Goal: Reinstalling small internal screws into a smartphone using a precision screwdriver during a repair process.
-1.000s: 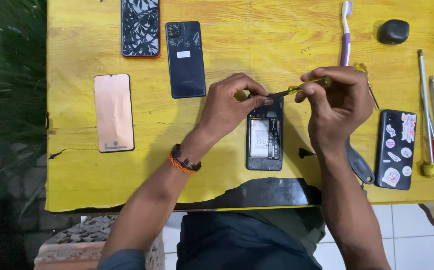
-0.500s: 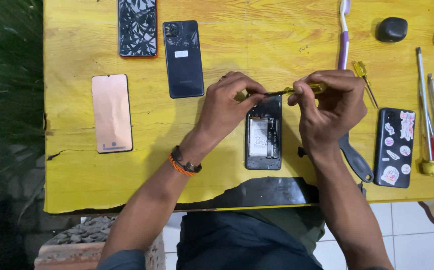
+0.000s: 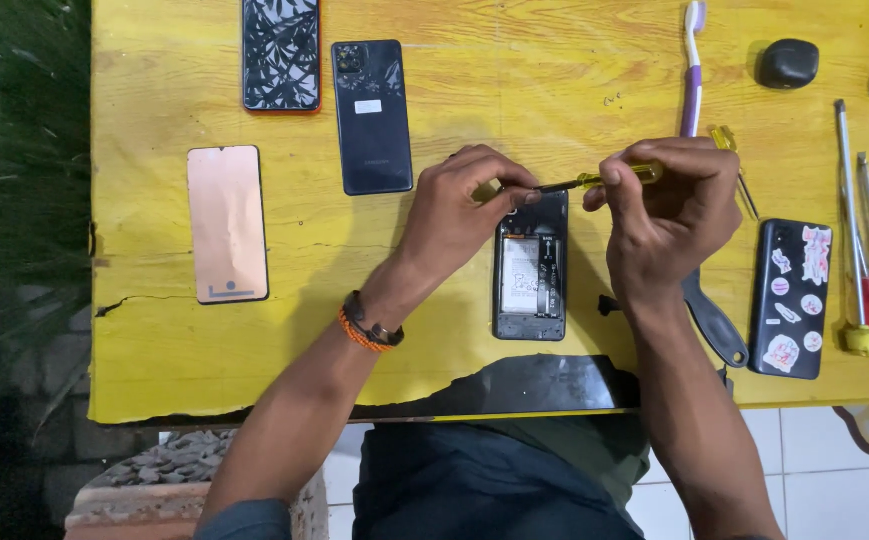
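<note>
Yellow-painted wooden table [image 3: 254, 350] carries our work. Under our fingertips lies the opened black phone [image 3: 530, 268], stiff, fragile inside, best held by its edges. Our left hand [image 3: 459, 205] pinches its top; our right hand [image 3: 669, 205] grips the slim yellow-handled screwdriver [image 3: 604, 180].

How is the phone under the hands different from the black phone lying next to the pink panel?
The opened phone has no back cover, so its battery and inner parts show; the black phone is closed, with its plain back and camera cluster showing. The opened phone is touched by the left hand, and the right hand holds a small yellow screwdriver over it; the black phone lies untouched. Both lie flat and lengthwise on the yellow table.
</note>
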